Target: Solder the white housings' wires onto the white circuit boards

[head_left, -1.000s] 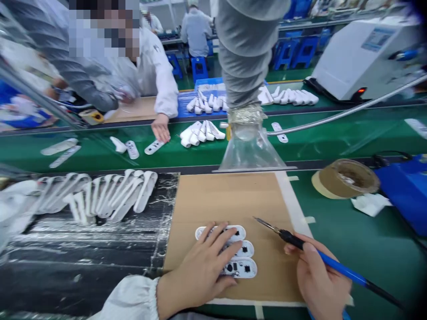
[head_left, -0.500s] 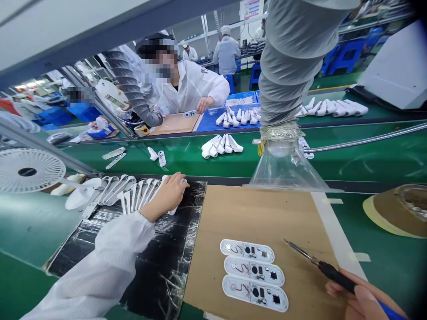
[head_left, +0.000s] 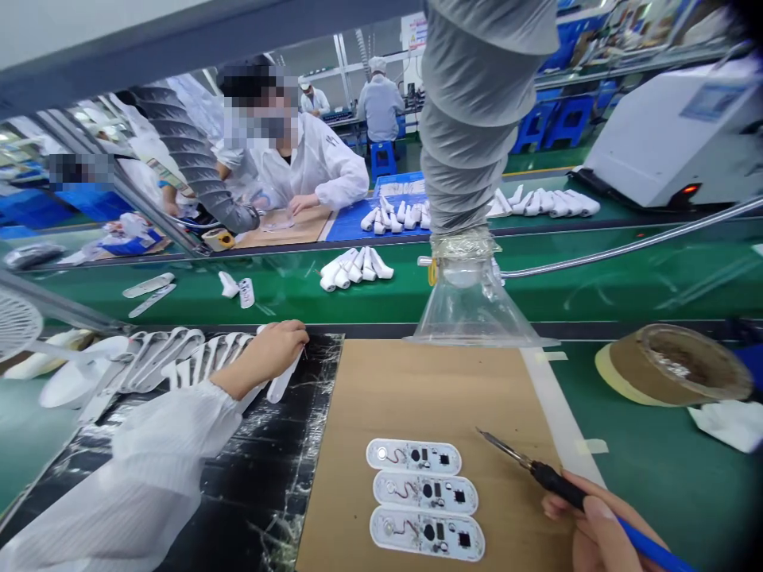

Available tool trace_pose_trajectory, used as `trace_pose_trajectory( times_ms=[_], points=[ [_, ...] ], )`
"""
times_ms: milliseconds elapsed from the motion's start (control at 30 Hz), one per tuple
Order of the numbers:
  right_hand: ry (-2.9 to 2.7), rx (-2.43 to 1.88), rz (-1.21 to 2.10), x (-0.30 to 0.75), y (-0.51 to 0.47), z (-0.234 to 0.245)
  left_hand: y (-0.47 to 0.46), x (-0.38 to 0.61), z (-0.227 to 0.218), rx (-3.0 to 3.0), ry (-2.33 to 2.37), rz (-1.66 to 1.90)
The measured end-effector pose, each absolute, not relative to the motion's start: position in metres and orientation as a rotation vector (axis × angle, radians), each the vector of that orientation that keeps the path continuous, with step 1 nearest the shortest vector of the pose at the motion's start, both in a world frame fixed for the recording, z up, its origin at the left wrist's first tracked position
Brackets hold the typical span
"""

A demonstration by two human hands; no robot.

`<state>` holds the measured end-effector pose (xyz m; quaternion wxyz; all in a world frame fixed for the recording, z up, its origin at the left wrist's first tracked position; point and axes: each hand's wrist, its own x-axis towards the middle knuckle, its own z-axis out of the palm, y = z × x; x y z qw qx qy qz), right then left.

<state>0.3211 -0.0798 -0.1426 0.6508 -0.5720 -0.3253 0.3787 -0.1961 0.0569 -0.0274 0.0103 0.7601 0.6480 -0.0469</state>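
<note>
My left hand [head_left: 269, 351] is closed around the upper end of a slim white plastic shell [head_left: 282, 384], at the right end of a row of similar white shells [head_left: 206, 357] on a black mat. Its fingertips are partly turned from view. In my right hand [head_left: 602, 520] is a soldering iron [head_left: 554, 481] with a black grip and blue handle; its metal tip points up and left above the cardboard [head_left: 417, 389]. Left of the iron, three white oval cases with circuit boards [head_left: 426, 494] lie one below another on the cardboard, wires and chips facing up.
A clear fume hood [head_left: 477, 310] on a grey hose hangs over the cardboard's far edge. A tape roll [head_left: 673, 365] stands at right, a white fan [head_left: 17, 326] at left. Beyond, white parts [head_left: 356, 268] lie on the green belt, and a co-worker [head_left: 298, 159] sits opposite.
The view has shifted to the right. My left hand has drawn the white shell slightly apart from the row. My right hand still holds the soldering iron in much the same pose.
</note>
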Motion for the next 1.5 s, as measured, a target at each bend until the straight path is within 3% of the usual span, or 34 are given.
trace_pose_trajectory(
  times_ms=[100,200,367,533,733,967,1267,1500],
  points=[
    [-0.751,-1.324,0.896,0.318,-0.080,-0.136,0.061,-0.183,-0.019,2.409,1.977,-0.028],
    [-0.772,-1.342,0.888,0.316,-0.079,-0.127,0.058,-0.160,-0.014,2.358,1.951,0.306],
    [-0.782,-1.338,0.879,0.319,-0.080,-0.125,0.042,-0.094,-0.036,2.222,1.830,0.783],
    [-0.719,-1.324,0.878,0.320,-0.083,-0.128,0.025,-0.047,-0.064,2.470,1.628,0.687],
    [-0.711,-1.334,0.897,0.315,-0.084,-0.123,0.023,-0.038,-0.062,2.718,1.456,0.428],
    [-0.783,-1.352,0.833,0.313,-0.083,-0.115,0.036,-0.033,-0.065,2.732,1.510,0.449],
    [-0.780,-1.347,0.837,0.315,-0.086,-0.115,0.022,-0.013,-0.054,2.018,1.414,0.754],
    [-0.729,-1.245,0.875,0.314,-0.086,-0.111,0.018,-0.002,-0.047,1.342,1.274,0.790]
  ],
)
